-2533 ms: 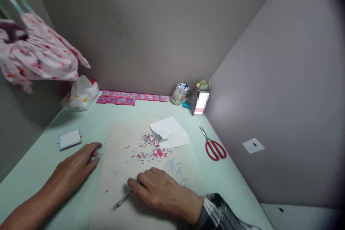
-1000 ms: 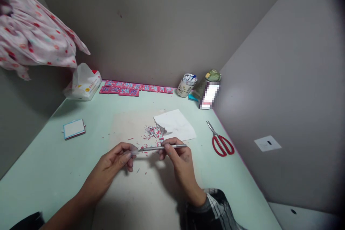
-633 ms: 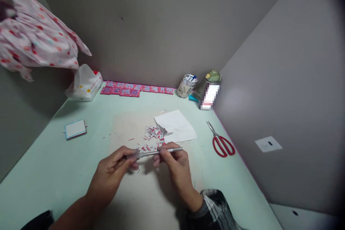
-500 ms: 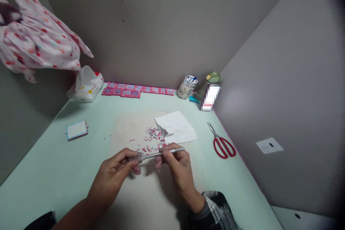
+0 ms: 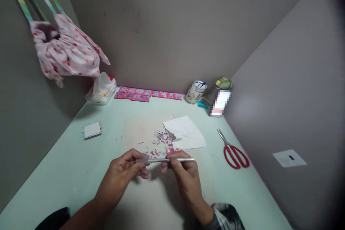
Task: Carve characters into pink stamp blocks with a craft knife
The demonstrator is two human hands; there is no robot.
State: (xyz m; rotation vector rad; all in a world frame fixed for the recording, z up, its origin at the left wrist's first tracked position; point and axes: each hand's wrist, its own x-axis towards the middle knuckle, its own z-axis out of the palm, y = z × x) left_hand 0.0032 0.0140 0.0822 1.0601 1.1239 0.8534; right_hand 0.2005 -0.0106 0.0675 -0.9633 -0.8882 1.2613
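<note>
My left hand [image 5: 118,176] and my right hand [image 5: 188,176] hold a slim silver craft knife [image 5: 156,160] level between them, above the near part of a beige mat [image 5: 136,125]. The left fingers pinch its left end, where a clear cap seems to sit; the blade itself cannot be made out. Round the right part of the metal handle, my right thumb and fingers are closed. Just beyond the hands lie many small red and white scraps [image 5: 161,138]. A torn white paper sheet [image 5: 187,134] rests beside them, its left edge among the scraps.
Red-handled scissors [image 5: 234,154] lie at the right. At the left is a small stack of cards [image 5: 92,129]. Along the back stand a tissue pack [image 5: 101,91], red character tiles [image 5: 140,97], a pen jar [image 5: 194,93] and a phone [image 5: 221,102]. A spotted cloth bag [image 5: 71,52] hangs upper left.
The view has shifted, so the desk things appear farther right and slightly lower. The craft knife has turned from a slant to nearly level. Both hands keep their hold on it.
</note>
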